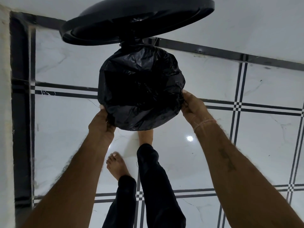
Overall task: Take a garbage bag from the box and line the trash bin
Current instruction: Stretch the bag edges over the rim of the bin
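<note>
A black garbage bag (141, 86) is spread over the round mouth of the trash bin and drapes down its rim, hiding the bin body. The bin's black lid (138, 22) stands raised behind it. My left hand (102, 122) grips the bag's folded edge at the near left of the rim. My right hand (191, 106) holds the bag's edge at the right of the rim. One of my feet is under the bin's front, partly hidden. No box is in view.
White marble floor (213, 153) with black border lines lies all around. A cream wall (5, 112) with a black skirting runs down the left. My legs in black trousers and my bare left foot (116, 165) stand just before the bin.
</note>
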